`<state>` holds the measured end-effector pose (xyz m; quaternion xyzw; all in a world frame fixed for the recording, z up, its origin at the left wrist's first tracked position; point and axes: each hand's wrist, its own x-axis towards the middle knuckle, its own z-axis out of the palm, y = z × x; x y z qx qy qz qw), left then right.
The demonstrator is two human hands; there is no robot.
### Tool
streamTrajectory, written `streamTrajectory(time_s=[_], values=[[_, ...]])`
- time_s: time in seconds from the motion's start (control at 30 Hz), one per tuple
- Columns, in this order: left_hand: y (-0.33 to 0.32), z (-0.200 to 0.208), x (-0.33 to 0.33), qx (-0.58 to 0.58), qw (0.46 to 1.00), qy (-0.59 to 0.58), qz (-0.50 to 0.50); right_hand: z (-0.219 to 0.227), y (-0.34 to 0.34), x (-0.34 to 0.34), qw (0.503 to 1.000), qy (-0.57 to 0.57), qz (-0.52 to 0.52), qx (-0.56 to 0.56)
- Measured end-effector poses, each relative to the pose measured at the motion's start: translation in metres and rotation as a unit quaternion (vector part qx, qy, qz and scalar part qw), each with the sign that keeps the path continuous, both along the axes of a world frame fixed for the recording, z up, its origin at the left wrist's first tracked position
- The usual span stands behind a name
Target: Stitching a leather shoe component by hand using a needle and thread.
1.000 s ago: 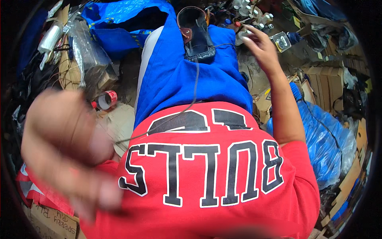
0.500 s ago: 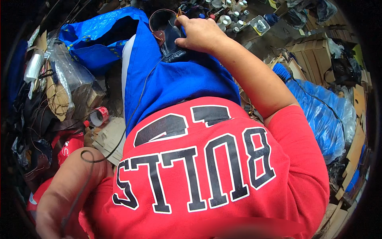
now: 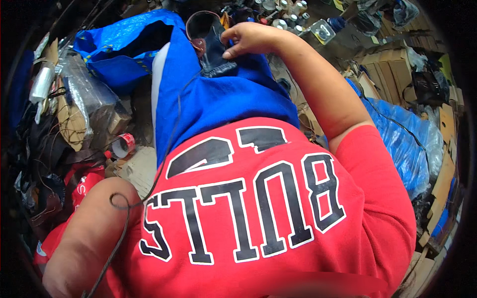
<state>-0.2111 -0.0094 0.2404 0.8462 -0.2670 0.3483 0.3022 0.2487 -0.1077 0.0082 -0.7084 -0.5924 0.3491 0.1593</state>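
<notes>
A dark leather shoe (image 3: 216,49) with a brown eyelet flap and a round opening rests on my lap, over the blue trousers (image 3: 218,107). My right hand (image 3: 248,38) is at its right side, curled, with thumb and fingertips gripping the dark leather. A thin dark cord (image 3: 180,99) runs from the shoe down across my lap, loops by my bent left arm (image 3: 94,228) and leaves at the lower edge. My left hand is out of the picture.
A blue bag (image 3: 119,69) stands open at the left. Several small bottles (image 3: 283,22) and a clear container (image 3: 323,31) lie beyond my right hand. Cardboard (image 3: 390,69) and a blue plastic-wrapped bundle (image 3: 397,144) are at the right; a clear bottle with a red label (image 3: 124,145) is at the left.
My right hand has shifted a little to the right along the shoe, its wrist turning. The cord's loop has moved right and slightly down, and my left forearm has shifted slightly.
</notes>
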Motion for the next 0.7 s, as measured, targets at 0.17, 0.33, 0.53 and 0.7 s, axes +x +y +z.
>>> streamTrajectory(time_s=[0.17,0.33,0.53,0.7], values=[[-0.023,-0.061,0.107,-0.133,0.978,0.026,0.156,0.029,0.023,-0.049,0.979,-0.197,0.02,-0.052],[0.05,-0.139,0.191,-0.292,0.897,0.198,0.264,0.026,-0.005,-0.071,0.974,-0.2,-0.095,-0.05],[0.039,-0.245,0.248,0.135,0.862,0.368,0.32,0.022,0.002,-0.067,0.978,-0.163,-0.118,-0.053],[0.035,-0.224,0.266,0.122,0.799,0.491,0.325,0.011,-0.012,-0.074,0.953,-0.218,-0.14,0.154]])
